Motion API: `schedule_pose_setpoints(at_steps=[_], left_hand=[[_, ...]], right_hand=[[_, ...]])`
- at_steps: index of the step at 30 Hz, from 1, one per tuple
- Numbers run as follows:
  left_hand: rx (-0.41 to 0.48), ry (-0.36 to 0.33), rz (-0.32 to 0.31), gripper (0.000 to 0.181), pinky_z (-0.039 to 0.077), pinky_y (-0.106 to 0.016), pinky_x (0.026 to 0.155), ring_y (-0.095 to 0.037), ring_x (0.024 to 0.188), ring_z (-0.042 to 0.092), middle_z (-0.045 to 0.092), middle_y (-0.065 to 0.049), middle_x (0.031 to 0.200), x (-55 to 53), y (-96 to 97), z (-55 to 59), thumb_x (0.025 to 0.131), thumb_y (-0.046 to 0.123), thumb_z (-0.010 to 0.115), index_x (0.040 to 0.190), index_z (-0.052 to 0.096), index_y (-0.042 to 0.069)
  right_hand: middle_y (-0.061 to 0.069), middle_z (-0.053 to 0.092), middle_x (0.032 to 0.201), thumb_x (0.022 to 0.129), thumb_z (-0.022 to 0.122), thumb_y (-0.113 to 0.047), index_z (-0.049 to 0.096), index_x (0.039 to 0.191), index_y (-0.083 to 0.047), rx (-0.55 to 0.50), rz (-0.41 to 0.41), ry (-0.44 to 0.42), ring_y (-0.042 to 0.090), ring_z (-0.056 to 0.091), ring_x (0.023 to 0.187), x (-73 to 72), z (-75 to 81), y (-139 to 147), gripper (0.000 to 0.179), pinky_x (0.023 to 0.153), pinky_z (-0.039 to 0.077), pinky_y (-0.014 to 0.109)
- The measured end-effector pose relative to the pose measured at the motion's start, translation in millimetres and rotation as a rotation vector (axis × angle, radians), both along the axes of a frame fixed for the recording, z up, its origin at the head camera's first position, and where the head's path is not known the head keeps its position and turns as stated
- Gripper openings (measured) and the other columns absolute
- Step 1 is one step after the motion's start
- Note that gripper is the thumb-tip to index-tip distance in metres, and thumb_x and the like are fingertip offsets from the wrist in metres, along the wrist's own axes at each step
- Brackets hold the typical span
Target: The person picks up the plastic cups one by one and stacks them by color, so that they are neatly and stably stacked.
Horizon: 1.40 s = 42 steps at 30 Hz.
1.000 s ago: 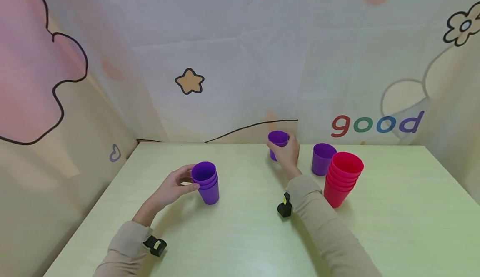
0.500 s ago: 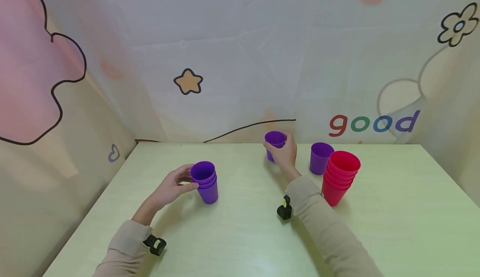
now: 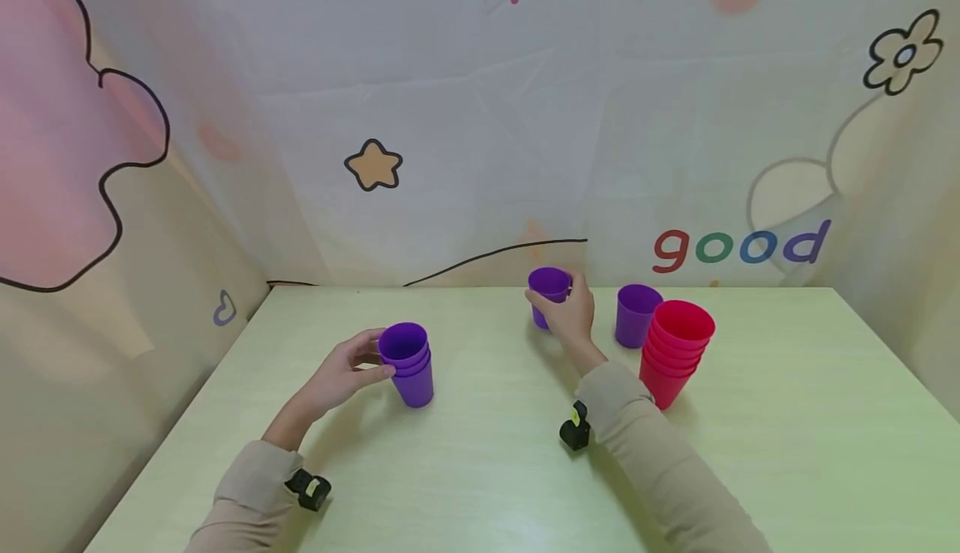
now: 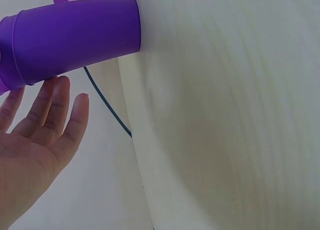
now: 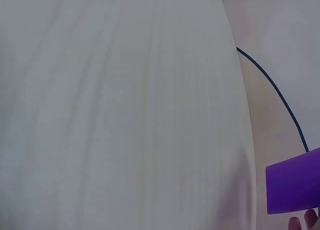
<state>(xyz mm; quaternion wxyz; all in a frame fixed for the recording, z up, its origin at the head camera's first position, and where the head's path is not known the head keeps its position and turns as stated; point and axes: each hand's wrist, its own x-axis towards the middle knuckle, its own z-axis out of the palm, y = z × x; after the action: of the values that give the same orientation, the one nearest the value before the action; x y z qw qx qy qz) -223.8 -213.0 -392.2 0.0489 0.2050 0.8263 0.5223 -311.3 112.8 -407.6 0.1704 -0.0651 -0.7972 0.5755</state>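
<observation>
Two hands grip purple cups over a pale tabletop: the left hand holds a nested purple stack between thumb and fingers, and the right hand, farther forward, holds a single purple cup clear of the surface. Right of the right hand stand another purple cup and, nearer the right sleeve, a nested red stack.
</observation>
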Motion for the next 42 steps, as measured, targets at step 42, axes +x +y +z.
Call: schedule_pose_setpoints(at_steps=[42], left_hand=[[-0.003, 0.010, 0.010, 0.048, 0.045, -0.037, 0.081, -0.032, 0.101, 0.054, 0.057, -0.021, 0.113, -2.7, 0.0, -4.1, 0.085, 0.011, 0.064, 0.128, 0.045, 0.003]], right_hand=[[0.010, 0.053, 0.115, 0.071, 0.077, -0.031, 0.044, 0.124, -0.009, 0.029, 0.170, 0.048, 0.024, 0.046, 0.108, 44.7, 28.9, -6, 0.066, 0.095, 0.034, 0.046]])
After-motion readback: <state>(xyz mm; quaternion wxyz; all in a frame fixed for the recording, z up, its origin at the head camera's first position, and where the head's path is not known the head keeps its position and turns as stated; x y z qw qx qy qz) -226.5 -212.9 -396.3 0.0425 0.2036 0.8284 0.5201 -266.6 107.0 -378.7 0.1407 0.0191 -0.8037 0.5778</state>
